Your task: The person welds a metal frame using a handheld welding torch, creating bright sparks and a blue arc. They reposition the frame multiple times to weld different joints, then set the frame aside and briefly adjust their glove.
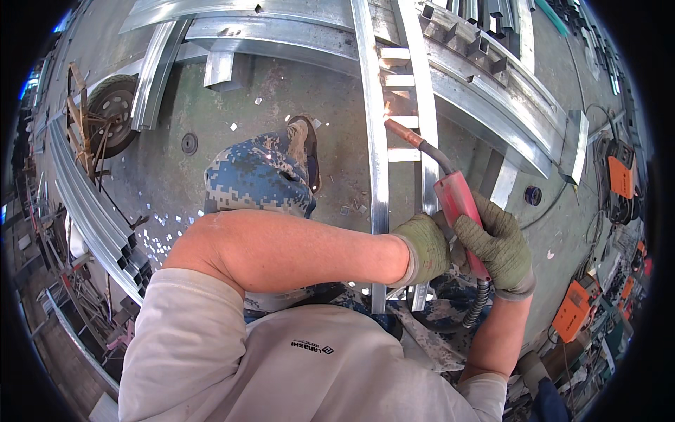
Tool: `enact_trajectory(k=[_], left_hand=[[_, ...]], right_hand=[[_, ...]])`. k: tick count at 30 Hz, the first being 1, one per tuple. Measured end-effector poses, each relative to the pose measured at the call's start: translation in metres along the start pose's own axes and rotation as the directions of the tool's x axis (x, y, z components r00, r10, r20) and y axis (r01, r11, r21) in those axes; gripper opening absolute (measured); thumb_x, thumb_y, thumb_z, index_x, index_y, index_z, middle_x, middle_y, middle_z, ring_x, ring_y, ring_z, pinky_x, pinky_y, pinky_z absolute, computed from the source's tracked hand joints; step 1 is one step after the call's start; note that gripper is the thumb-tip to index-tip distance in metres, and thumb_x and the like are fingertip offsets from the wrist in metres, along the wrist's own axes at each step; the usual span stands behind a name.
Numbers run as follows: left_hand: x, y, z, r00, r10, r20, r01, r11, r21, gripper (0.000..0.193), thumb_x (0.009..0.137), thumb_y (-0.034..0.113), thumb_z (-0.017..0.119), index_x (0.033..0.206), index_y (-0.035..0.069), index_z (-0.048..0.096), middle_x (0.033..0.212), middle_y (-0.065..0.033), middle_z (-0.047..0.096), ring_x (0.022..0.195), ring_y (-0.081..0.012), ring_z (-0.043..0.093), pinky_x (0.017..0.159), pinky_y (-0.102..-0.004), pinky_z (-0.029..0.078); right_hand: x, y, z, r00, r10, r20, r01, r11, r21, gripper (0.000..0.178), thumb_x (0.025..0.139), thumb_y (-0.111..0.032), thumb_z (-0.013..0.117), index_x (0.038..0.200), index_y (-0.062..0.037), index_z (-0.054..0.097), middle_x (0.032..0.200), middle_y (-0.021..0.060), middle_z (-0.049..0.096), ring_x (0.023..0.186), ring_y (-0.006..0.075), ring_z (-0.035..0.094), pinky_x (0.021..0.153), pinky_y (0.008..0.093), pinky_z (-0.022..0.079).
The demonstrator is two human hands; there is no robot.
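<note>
My gloved right hand (500, 247) is closed round the red handle of a welding torch (459, 200). The torch's copper nozzle (403, 131) points up and left, and a bright spark glows at its tip. That tip is at a rung joint on the left rail of a ladder-like metal frame (377, 162). Over the frame's right rail, against the torch handle, lies my gloved left hand (424, 247). It is curled closed, with its fingertips hidden behind the torch. A ribbed cable (479, 304) runs down from the handle.
Long metal beams (281, 39) lie beyond, under the frame's far end. At the left are a wheel (112, 116) and stacked metal channels (91, 211). Orange-panelled machines (571, 311) with cables stand at the right. Small metal scraps (162, 235) litter the floor.
</note>
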State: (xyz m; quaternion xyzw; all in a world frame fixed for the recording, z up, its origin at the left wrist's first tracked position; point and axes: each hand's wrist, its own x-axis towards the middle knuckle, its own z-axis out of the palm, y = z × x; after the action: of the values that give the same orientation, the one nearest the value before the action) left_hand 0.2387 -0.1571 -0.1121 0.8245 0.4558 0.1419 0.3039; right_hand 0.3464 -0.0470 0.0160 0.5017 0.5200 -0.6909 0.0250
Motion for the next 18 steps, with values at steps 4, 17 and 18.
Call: enact_trajectory(k=[4,17,18], left_hand=[[0.002,0.004,-0.010,0.991,-0.020,0.131,0.018,1.000,0.019,0.019,0.094,0.024,0.060,0.107,0.013,0.068,0.110,-0.0093,0.075,0.104,-0.0331,0.071,0.090,-0.0504,0.056],[0.001,0.002,-0.008,0.997,-0.004,0.079,0.001,0.999,0.037,0.018,0.092,0.023,0.061,0.105,0.013,0.069,0.101,-0.0079,0.074,0.095,-0.0319,0.073,0.080,-0.0495,0.058],[0.001,0.002,-0.010,0.995,0.003,0.096,-0.008,0.999,0.051,0.017,0.091,0.022,0.062,0.104,0.014,0.069,0.100,-0.0076,0.074,0.095,-0.0317,0.073,0.079,-0.0496,0.058]], right_hand=[[0.002,0.003,-0.002,1.000,0.010,0.014,-0.011,1.000,0.026,0.040,0.100,-0.019,0.076,0.133,0.0006,0.067,0.087,0.0018,0.071,0.067,0.0077,0.062,0.059,0.0270,0.051],[-0.001,0.000,0.001,0.999,0.022,0.033,-0.025,0.996,0.080,0.043,0.100,-0.020,0.076,0.135,0.0016,0.066,0.088,0.0030,0.070,0.067,0.0086,0.062,0.058,0.0268,0.050],[-0.002,0.000,0.001,0.999,0.024,0.040,-0.028,0.995,0.092,0.044,0.100,-0.019,0.076,0.136,0.0016,0.065,0.089,0.0031,0.070,0.067,0.0087,0.062,0.059,0.0268,0.051]])
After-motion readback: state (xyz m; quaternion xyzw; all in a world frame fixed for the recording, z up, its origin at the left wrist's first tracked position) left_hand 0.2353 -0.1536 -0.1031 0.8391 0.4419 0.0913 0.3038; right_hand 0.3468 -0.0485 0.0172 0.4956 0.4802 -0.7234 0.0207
